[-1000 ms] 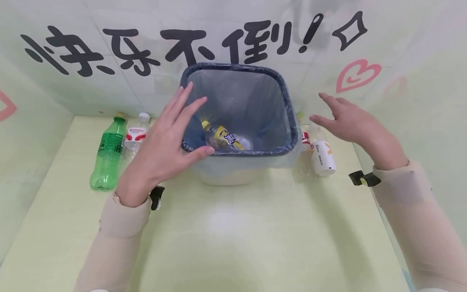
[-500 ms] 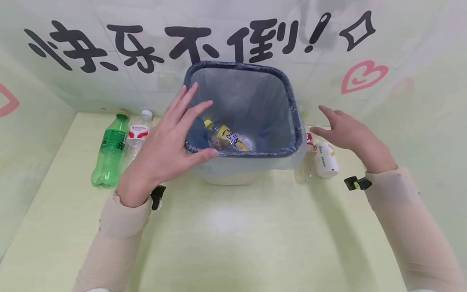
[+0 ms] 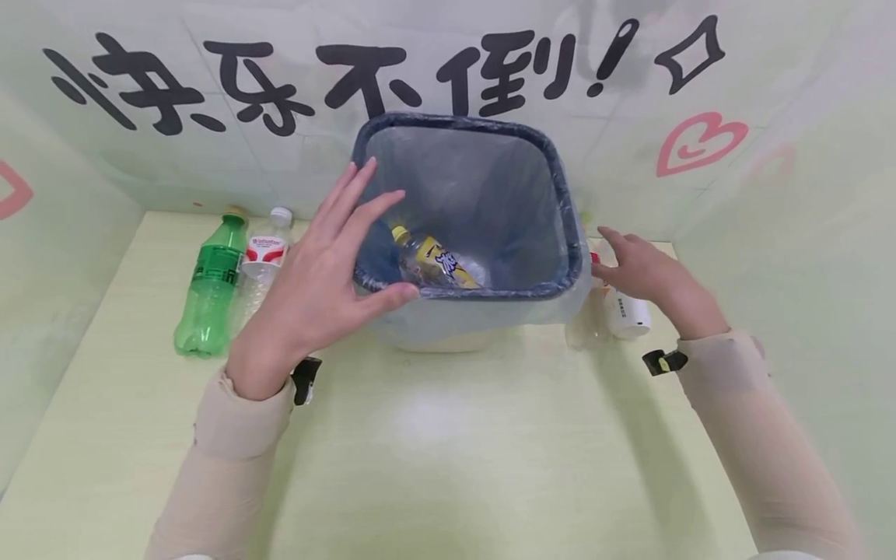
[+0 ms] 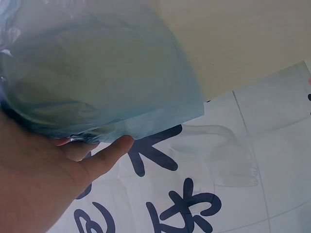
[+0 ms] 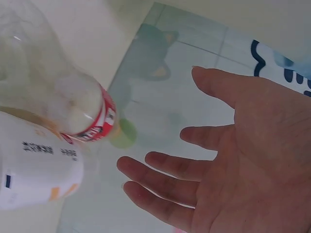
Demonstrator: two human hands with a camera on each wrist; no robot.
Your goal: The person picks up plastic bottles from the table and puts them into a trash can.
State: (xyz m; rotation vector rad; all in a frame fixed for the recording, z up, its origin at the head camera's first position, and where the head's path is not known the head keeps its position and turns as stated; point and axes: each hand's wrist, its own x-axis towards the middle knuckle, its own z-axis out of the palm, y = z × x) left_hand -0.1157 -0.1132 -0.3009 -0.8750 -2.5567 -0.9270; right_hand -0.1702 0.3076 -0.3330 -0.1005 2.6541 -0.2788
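Observation:
A bag-lined bin [image 3: 483, 295] stands at the table's back, holding a bottle with a yellow cap and label [image 3: 434, 257]. My left hand [image 3: 308, 284] is at the bin's left rim, fingers extended and thumb near the front rim; in the left wrist view its fingers lie along the bluish bag [image 4: 112, 92]. My right hand [image 3: 654, 272], fingers apart and holding nothing, hovers over the bottles on the right. The right wrist view has a white bottle [image 5: 39, 160] and a clear bottle with a red label [image 5: 68, 87] just beyond its fingertips.
Left of the bin, a green bottle [image 3: 212, 289] and a clear bottle with a red-and-white label [image 3: 264, 253] stand side by side, the latter partly behind my left hand. A wall with large black characters [image 3: 364, 74] rises behind the table [image 3: 448, 435].
My right hand has moved left and slightly down in the head view, closer to the bottles beside the bin. My left hand has stayed at the bin's rim.

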